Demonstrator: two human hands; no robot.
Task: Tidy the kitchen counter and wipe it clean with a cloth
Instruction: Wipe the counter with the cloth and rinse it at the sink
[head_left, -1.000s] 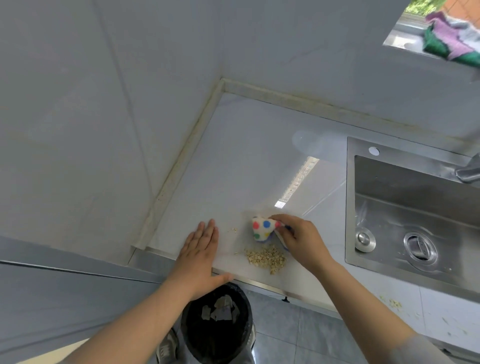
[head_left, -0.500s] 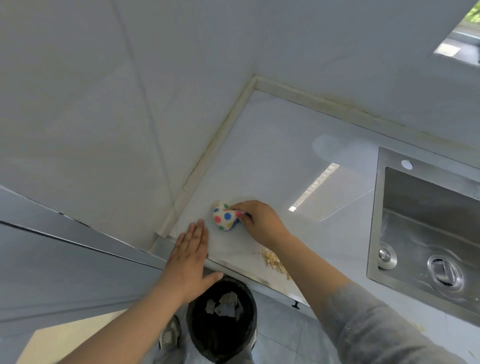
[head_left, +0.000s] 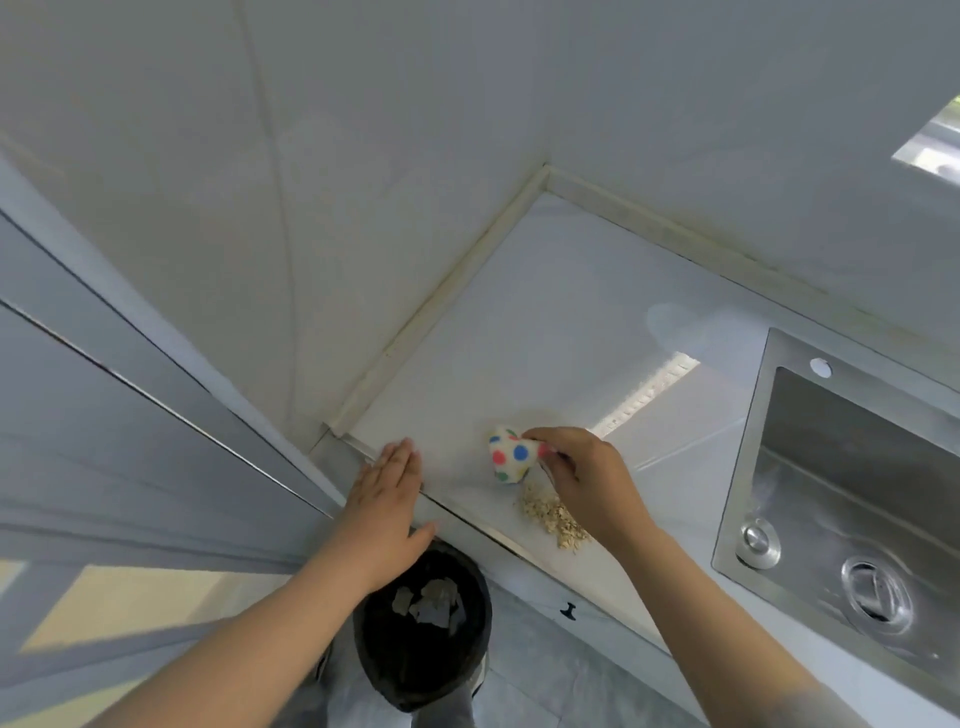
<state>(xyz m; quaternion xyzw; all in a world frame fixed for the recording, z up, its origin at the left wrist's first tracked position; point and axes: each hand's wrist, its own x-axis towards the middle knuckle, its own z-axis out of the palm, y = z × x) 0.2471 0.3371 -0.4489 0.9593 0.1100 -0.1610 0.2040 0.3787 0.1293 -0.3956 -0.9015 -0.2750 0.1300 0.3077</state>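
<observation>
Right hand (head_left: 582, 483) grips the spotted cloth (head_left: 511, 457) on the white worktop (head_left: 545, 332), just beside a crumb pile (head_left: 553, 514) (near the front edge). Left hand (head_left: 387, 499) lies flat, empty, at the worktop's corner edge.

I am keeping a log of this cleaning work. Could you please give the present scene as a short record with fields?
surface: white counter, wall corner on the left
right hand: grip on spotted cloth, pressed on counter
left hand: flat on counter's front edge, holding nothing
debris: crumb pile near front edge, beside cloth
below edge: black bin on floor, scraps inside
right side: steel sink
</observation>
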